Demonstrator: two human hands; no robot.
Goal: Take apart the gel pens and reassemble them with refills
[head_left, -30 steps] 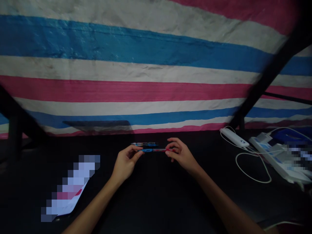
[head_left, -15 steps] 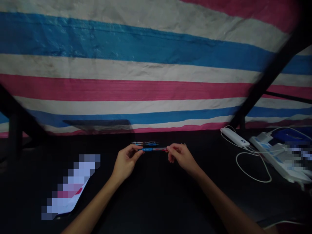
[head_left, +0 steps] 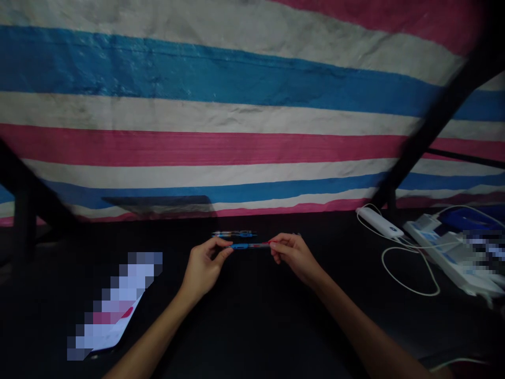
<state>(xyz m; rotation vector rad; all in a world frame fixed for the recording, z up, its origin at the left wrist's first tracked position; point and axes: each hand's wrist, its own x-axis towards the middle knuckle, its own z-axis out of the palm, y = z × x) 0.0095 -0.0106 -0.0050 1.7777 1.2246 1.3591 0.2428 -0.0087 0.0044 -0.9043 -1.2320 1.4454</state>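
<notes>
A pen (head_left: pixel 249 246) with a blue grip and a clear barrel is held level between my two hands, over the black table (head_left: pixel 252 316). My left hand (head_left: pixel 205 265) pinches its blue end between thumb and fingers. At the other end, where some red shows, the fingertips of my right hand (head_left: pixel 295 255) are closed on it. Just beyond, several similar pens (head_left: pixel 233 233) with blue parts lie side by side on the table; how many I cannot make out exactly.
On the left lies a phone (head_left: pixel 125 327) with a lit, partly blurred screen. A white device (head_left: pixel 379 221) with a looping cable (head_left: pixel 437 287) and a white power strip (head_left: pixel 453 258) are at the right, near a blue object (head_left: pixel 473 217). Striped sheeting (head_left: pixel 236 147) hangs behind the table.
The held pen now appears slightly lower and a touch further right, with a little more of the pens behind it showing. Both hands keep their pinch.
</notes>
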